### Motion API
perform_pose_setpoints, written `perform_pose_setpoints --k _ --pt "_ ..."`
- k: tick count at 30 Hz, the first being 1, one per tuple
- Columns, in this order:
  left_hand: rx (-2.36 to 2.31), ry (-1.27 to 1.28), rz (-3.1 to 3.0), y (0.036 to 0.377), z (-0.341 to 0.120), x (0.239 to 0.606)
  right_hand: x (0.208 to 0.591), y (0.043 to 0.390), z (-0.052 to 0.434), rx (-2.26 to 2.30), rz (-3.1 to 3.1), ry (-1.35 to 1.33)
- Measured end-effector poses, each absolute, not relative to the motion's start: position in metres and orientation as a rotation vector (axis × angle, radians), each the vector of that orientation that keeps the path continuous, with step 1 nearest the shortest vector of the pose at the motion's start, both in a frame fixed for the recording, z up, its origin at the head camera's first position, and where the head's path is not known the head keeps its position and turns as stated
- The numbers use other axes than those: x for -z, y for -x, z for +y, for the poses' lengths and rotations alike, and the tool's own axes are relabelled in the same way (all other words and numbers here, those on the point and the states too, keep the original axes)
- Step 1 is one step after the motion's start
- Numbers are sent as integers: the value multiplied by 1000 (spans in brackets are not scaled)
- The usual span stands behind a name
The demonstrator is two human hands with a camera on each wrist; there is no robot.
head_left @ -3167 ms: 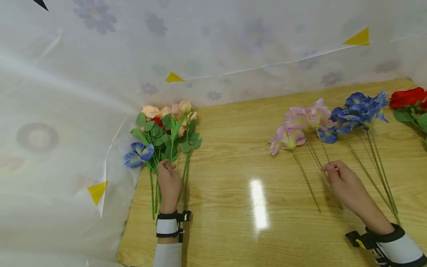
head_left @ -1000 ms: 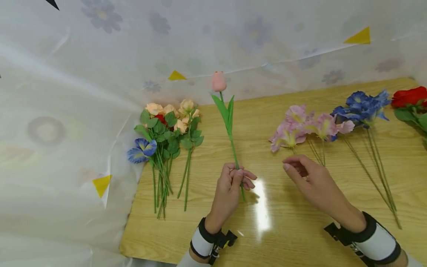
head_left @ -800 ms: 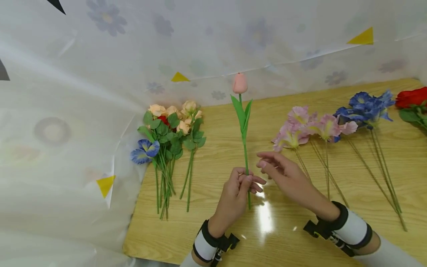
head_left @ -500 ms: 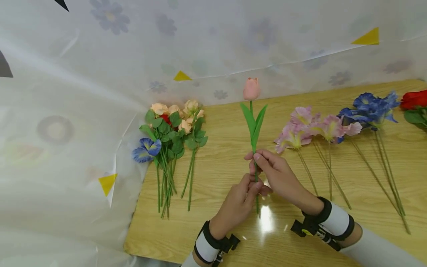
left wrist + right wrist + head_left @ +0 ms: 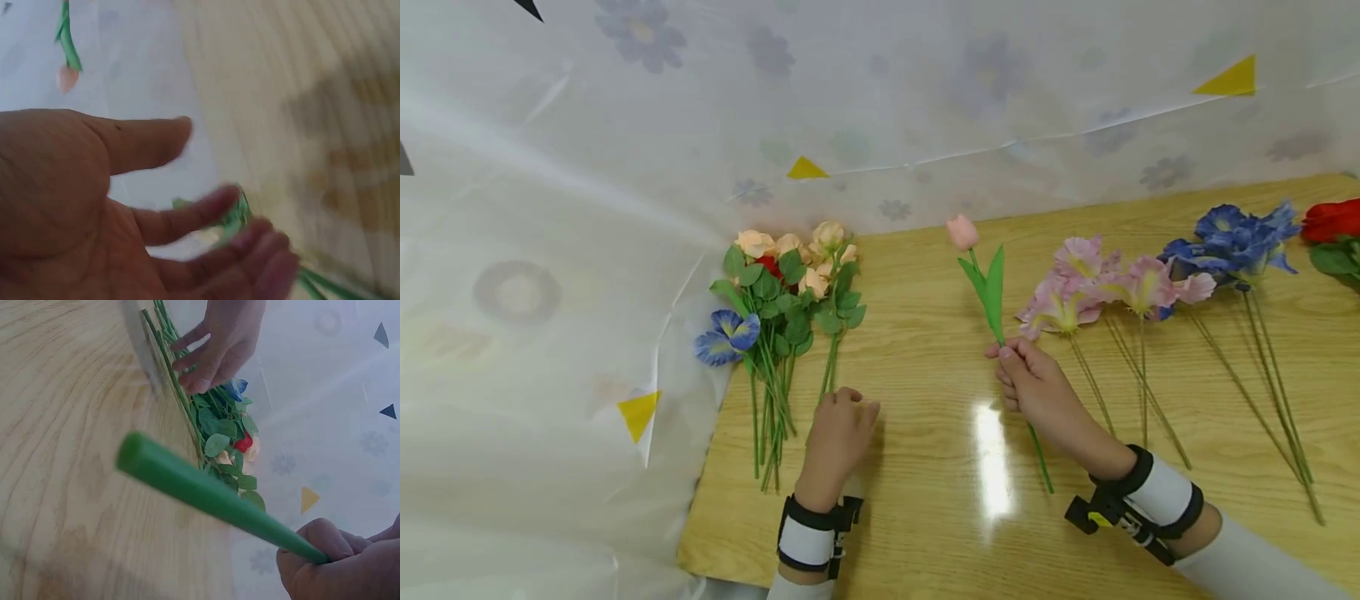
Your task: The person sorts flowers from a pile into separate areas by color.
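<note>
Holding pink tulip [image 5: 993, 304] right of frame centre by green stem [image 5: 1041, 458] in right grip [image 5: 1037, 387], with left grip [image 5: 840, 437] loose and empty left of centre; probably light, bendy, soft-headed, best pinched mid-stem.

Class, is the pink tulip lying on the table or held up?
Held up. The right hand grips the pink tulip by its stem, whose lower end juts clear of the table.
</note>
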State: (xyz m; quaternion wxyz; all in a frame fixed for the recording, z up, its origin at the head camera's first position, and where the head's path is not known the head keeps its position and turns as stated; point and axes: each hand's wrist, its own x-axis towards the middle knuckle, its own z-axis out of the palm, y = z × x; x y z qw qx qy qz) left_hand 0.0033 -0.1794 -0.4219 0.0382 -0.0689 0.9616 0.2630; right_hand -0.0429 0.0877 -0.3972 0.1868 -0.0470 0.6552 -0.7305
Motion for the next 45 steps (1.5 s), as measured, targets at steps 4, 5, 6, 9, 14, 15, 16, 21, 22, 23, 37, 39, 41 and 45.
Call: perform_pose_setpoints --k 4,5,6,9,14,15,16,21,22,23,37,39,41,45 --pt "-640 498 2934 -9 -198 430 407 46 90 1981 1837 79" --pt "-631 535 2932 -9 -201 432 409 46 91 1962 1842 72" --pt "-625 562 2935 -10 -204 434 412 47 91 1949 1845 64" --pt "-597 571 2966 -10 -210 441 419 48 91 1936 1840 37" --pt "-526 521 3014 -8 -218 448 432 51 90 1944 1766 -22" --pt "-527 516 3006 -7 -219 449 434 52 90 1946 1741 -39" --pt "-533 514 2998 -7 -220 449 437 52 90 1945 1718 -54" --pt "-641 503 2932 -7 -223 447 447 55 89 1888 1674 -28" --pt "-687 507 2916 -7 -223 445 449 55 89 1852 1702 5" --pt "-735 508 2899 -7 -223 443 452 55 89 1815 1738 42" --pt "-1241 592 2749 -12 -227 435 459 53 91 1533 2090 159" --pt "-1333 601 2718 -12 -227 435 460 54 91 1504 2138 153" --pt "-1351 585 2749 -12 -227 435 460 54 92 1487 2189 155" --pt "-1315 539 2867 -12 -226 432 460 54 92 1455 2311 188"
